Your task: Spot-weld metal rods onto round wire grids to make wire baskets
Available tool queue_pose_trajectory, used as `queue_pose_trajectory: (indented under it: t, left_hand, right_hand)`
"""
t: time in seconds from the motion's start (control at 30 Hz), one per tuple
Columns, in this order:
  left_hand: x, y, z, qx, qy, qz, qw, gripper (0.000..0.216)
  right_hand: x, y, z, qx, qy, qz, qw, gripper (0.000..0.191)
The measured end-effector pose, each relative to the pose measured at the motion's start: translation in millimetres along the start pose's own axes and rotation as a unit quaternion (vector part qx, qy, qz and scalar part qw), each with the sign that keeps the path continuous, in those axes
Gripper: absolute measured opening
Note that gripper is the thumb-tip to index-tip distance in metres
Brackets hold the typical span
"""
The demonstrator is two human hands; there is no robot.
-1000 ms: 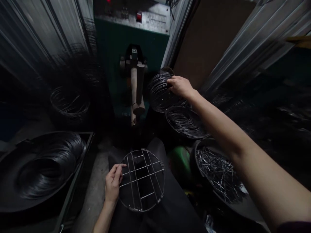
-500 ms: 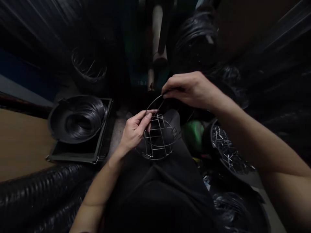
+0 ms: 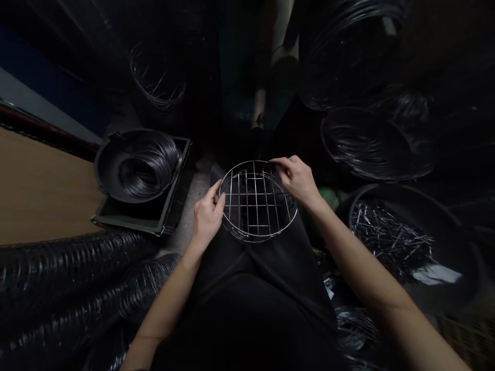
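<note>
A round wire rack (image 3: 256,205), a shiny ring crossed by straight wires, lies over my dark-trousered lap. More wire shows beneath its rim, possibly a second ring or layer. At the left edge of the rack, my left hand (image 3: 208,214) has its thumb and fingertips closed around the rim. My right hand (image 3: 297,178) grips the upper right part of the rim, fingers bent over it. The undersides of the right fingers are hidden.
To the left, a black basin (image 3: 112,180) with a wire coil (image 3: 149,165) stands on a crate (image 3: 127,224). At right are a tub (image 3: 417,193) of short wire pieces (image 3: 386,232) and a basin (image 3: 328,134) of wire rings. Wire-ring stacks (image 3: 58,263) lie lower left. A machine part (image 3: 259,108) stands ahead.
The raised loop of wire is no longer held up between my hands. My right hand has come down to the rack's rim, my left has shifted to its left edge, and the view has turned.
</note>
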State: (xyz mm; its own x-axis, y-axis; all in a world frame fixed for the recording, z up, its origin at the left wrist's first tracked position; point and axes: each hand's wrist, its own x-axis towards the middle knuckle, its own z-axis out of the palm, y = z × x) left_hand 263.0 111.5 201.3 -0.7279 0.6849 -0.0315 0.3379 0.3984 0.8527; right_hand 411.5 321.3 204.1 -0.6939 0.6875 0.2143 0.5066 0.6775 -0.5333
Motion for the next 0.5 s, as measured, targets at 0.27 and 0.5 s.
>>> queue_pose_trajectory:
  t: [0.27,0.5]
  left_hand:
    - [-15.8,-10.7,7.3,0.065,-0.020,0.012,0.998,0.047]
    - [-25.9,-15.6,14.8,0.108,0.000,0.041,0.993,0.046]
  right_hand:
    - [-8.7,11.6,14.1,0.003,-0.011,-0.008,1.000,0.031]
    - [-45.6,8.2,9.1,-0.005,-0.047,-0.021,0.999,0.048]
